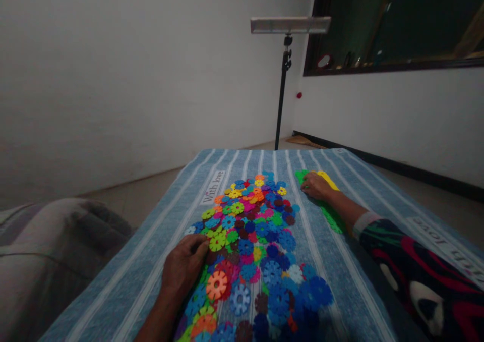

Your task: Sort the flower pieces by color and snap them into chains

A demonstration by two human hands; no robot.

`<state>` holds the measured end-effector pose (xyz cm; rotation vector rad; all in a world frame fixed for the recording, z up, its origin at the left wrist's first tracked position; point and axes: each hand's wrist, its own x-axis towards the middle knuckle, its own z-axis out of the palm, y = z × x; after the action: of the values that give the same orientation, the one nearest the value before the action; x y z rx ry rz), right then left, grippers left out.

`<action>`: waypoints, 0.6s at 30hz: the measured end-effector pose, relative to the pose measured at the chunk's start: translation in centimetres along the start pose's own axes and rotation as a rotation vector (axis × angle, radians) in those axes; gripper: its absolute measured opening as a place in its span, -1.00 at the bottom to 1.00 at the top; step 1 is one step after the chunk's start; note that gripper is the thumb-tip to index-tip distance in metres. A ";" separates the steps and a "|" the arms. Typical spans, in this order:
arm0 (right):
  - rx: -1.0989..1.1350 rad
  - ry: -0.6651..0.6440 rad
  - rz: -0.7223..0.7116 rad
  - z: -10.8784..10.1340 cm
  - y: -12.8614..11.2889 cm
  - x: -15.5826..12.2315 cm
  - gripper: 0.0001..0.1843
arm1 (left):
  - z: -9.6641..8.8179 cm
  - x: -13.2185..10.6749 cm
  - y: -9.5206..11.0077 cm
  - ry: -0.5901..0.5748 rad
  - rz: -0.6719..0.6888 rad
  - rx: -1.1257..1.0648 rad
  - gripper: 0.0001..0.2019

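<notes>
Two "With love" labels (212, 186) beside discs (249, 241)

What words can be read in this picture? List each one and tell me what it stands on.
"With love": white label strip on the blue striped cloth, left of the coloured plastic discs.
"...th love": second white strip near the cloth's right edge, upside down, blurred, only partly legible.
Small white strip at the cloth's far edge: too small to read.
Nothing else bears text.
</notes>
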<state>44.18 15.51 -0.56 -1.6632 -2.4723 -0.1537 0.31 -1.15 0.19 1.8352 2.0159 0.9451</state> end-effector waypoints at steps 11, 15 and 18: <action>0.197 0.068 -0.169 -1.9 -5.2 -1.8 -0.83 | 0.2 0.0 0.0 -0.002 0.011 0.016 -0.66; 0.267 0.083 -0.327 -1.8 -10.1 -3.5 -0.85 | 0.2 0.1 0.1 -0.014 0.010 0.028 -0.66; 0.235 0.120 -0.336 -1.3 -13.0 -4.3 -0.75 | 0.1 0.1 0.1 -0.008 0.015 0.030 -0.65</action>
<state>33.81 6.47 -0.02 -1.1090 -2.5436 -0.0006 0.47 -1.02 0.23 1.8685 2.0249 0.9150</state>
